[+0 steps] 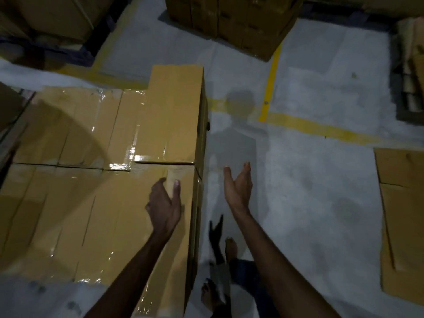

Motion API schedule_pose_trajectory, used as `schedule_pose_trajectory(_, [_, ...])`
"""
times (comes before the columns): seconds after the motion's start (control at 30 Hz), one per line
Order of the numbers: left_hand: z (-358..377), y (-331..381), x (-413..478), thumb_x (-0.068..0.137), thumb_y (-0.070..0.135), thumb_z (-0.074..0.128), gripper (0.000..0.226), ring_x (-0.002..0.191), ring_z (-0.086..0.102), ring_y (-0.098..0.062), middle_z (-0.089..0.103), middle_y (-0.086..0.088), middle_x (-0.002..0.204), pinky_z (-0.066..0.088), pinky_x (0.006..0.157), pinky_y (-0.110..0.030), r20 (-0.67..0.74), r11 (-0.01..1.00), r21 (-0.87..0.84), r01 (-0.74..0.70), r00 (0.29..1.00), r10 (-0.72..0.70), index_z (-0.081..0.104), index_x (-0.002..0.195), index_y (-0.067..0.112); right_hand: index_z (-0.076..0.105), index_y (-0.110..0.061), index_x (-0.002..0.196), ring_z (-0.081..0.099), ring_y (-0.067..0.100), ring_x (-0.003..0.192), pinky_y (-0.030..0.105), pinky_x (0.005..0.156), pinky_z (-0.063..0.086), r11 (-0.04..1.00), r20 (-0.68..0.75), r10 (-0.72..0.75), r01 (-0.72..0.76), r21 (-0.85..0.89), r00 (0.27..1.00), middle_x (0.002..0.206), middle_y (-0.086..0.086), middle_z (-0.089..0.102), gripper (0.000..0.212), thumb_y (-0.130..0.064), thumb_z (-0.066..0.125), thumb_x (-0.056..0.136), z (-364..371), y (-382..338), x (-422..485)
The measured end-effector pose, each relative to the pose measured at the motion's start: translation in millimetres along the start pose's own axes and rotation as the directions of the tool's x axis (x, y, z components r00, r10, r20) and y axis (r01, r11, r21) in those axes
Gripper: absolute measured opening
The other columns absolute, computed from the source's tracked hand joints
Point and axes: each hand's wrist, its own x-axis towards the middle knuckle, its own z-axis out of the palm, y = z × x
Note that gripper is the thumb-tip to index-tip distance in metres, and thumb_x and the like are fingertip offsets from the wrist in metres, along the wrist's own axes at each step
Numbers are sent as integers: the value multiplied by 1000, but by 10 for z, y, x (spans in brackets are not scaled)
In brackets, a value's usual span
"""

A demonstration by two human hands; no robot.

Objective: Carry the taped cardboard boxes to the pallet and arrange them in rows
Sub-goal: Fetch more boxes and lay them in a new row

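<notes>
Several taped cardboard boxes (91, 203) stand packed together in rows at the left, their tops glossy with clear tape. One taller box (174, 111) rises above the others at the row's right end. My left hand (165, 207) hovers over the top right edge of the nearest box, fingers relaxed and spread, holding nothing. My right hand (238, 187) is in the air to the right of the stack, above the floor, palm turned inward with straight fingers. The pallet under the boxes is hidden.
Another stack of boxes (229, 24) stands at the back centre, more cartons (46, 19) at the back left. Flat cardboard sheets (403, 214) lie on the floor at the right. Yellow floor lines (321, 127) cross the grey floor. My bare feet (229, 249) are below.
</notes>
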Motion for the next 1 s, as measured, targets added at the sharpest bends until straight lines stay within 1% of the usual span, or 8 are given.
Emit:
schedule_pose_trajectory(0.17, [-235,739,-427,96,76,29,82,131,54,-25,57,-7,146,42,110,-52,145,997,-18,-78,986,80,53,145,15,24,-17,164,32,23,152,41,125,27,997,81,-81,82,-9,993,167,4,31,76,-52,53,103,-888,-417,-71])
schedule_pose_trajectory(0.3, [-248,1658,-393,97,73,39,69,114,62,-18,67,0,126,48,93,-33,147,969,-88,-230,959,241,63,131,17,43,-15,155,43,24,145,43,119,36,987,131,-153,157,-18,980,158,5,46,62,-46,58,103,-1447,-816,169])
schedule_pose_trajectory(0.37, [-159,2287,-269,98,68,46,62,107,63,-18,69,-1,118,50,88,-34,145,943,-100,-319,932,331,66,123,16,48,-13,151,47,24,143,41,117,38,978,157,-204,210,-22,966,156,6,50,59,-44,60,102,-1734,-1080,408])
schedule_pose_trajectory(0.47, [75,3156,18,101,54,59,45,107,64,-24,70,-6,116,52,88,-37,101,906,-46,-420,901,423,67,119,14,52,-15,147,51,22,139,39,114,41,952,169,-290,302,-49,942,152,4,54,57,-48,61,101,-2220,-1518,847])
schedule_pose_trajectory(0.57, [282,4018,312,100,51,63,41,108,65,-23,71,-5,119,53,89,-39,8,891,-95,-445,894,447,69,118,15,57,-13,140,55,23,134,38,111,43,923,126,-377,384,-37,918,145,6,60,49,-42,63,101,-2655,-1948,1431])
schedule_pose_trajectory(0.7, [564,4848,595,100,51,63,38,110,63,-16,70,0,119,53,88,-37,-44,876,-143,-462,887,460,70,117,18,61,-15,137,57,22,130,41,110,45,920,66,-392,393,7,918,141,5,62,45,-42,63,101,-3060,-2373,2138])
schedule_pose_trajectory(0.83, [869,5371,1118,99,50,64,36,111,64,-14,70,3,118,52,89,-36,-27,859,-157,-488,871,490,70,115,19,60,-17,138,56,20,131,39,109,46,923,83,-384,383,31,920,143,3,61,44,-42,62,101,-3188,-2736,2821])
schedule_pose_trajectory(1.0, [1249,5860,2188,98,51,65,35,110,63,-15,70,3,119,51,87,-34,-20,879,-154,-451,891,453,71,114,20,62,-18,138,55,20,132,41,110,46,929,109,-366,370,-18,924,145,2,59,47,-47,61,101,-3077,-3246,3937])
